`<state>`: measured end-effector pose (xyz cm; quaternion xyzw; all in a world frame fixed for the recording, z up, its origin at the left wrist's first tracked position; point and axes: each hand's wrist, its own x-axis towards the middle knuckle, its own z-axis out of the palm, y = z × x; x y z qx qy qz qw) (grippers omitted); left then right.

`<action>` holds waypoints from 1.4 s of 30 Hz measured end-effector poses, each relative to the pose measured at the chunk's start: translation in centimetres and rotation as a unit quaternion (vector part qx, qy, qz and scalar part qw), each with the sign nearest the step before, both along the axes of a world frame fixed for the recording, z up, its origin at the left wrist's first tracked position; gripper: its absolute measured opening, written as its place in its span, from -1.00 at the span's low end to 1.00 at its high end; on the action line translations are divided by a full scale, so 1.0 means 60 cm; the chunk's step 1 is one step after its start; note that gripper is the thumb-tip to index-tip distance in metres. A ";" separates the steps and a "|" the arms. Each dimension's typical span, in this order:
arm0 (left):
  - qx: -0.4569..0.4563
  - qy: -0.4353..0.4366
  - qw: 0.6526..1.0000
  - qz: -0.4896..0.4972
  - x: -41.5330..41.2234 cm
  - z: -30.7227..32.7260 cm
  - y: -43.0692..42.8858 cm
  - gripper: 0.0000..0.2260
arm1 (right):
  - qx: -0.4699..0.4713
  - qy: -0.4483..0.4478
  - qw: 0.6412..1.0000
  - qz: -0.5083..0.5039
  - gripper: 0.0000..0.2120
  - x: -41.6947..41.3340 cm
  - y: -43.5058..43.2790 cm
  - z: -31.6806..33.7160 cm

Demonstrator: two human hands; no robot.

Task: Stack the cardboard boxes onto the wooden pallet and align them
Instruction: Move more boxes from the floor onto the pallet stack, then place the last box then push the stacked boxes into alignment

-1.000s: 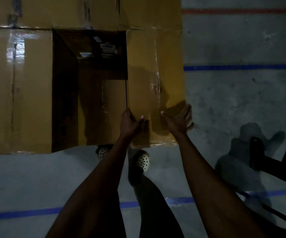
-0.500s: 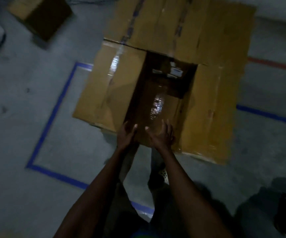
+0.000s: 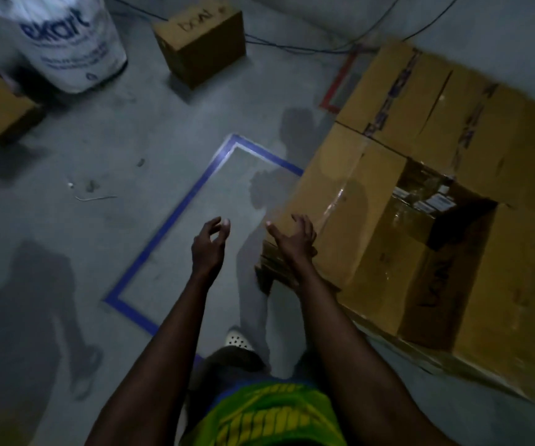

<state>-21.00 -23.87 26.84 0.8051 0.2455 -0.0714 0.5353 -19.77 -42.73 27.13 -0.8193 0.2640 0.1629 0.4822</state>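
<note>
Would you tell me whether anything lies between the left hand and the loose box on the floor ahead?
Nothing visible does. Only floor crossed by flat blue tape lies between the left hand and the loose box; the white sack stands off to the left of that line.

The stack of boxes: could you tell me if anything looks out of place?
Yes: the stack has a deep gap in its top layer, leaving it uneven; one box sits apart on the floor.
</note>
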 end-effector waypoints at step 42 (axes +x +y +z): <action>-0.035 0.144 0.986 0.080 2.343 -0.768 0.796 -0.25 | -0.036 0.044 0.994 0.092 -0.30 2.278 0.757 -0.688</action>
